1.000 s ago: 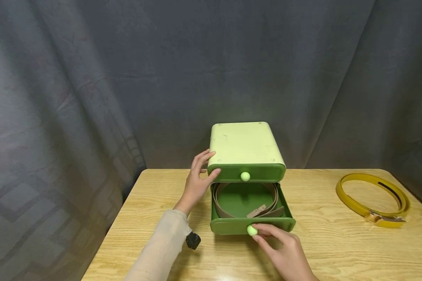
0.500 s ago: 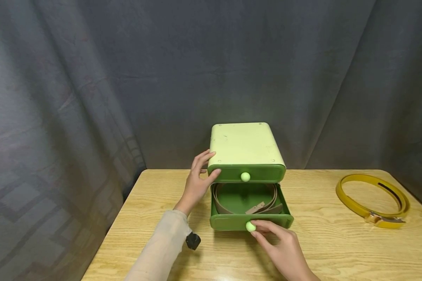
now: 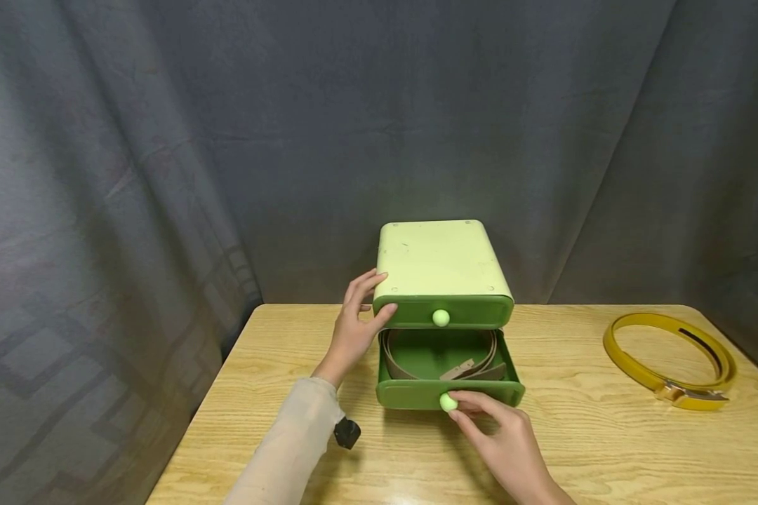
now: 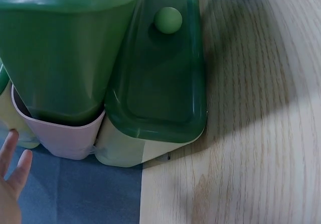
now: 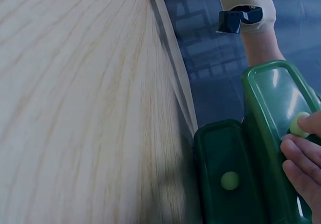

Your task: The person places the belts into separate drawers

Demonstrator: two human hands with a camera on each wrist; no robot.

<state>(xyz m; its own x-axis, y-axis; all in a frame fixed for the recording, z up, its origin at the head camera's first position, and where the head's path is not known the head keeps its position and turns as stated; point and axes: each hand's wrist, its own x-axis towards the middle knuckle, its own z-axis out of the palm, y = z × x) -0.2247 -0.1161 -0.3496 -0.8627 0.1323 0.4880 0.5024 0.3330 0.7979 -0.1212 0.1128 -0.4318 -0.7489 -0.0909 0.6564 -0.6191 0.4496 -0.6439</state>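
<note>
A small drawer cabinet [image 3: 439, 256] with a pale green top stands on the table. One green drawer [image 3: 410, 395] under the top one is partly pulled out, and a coiled brown belt [image 3: 404, 365] lies inside it. With thumb and fingertips, my right hand [image 3: 502, 435] pinches that drawer's light green knob [image 3: 448, 402]; the right wrist view shows the pinched knob [image 5: 299, 125] too. My left hand [image 3: 354, 330] rests at the cabinet's left front corner, thumb on the top drawer's front [image 3: 407, 312], fingers fairly straight along the side.
A coiled yellow belt [image 3: 638, 368] with a gold-coloured buckle lies at the right of the wooden table [image 3: 581, 449]. Grey curtains [image 3: 366, 126] hang behind and to the left. In the left wrist view, a closed drawer [image 4: 160, 78] sits below the pulled-out one.
The pulled-out drawer has slid somewhat back into the cabinet, with the brown belt in it. My right hand has moved forward with the knob; my left hand has stayed put.
</note>
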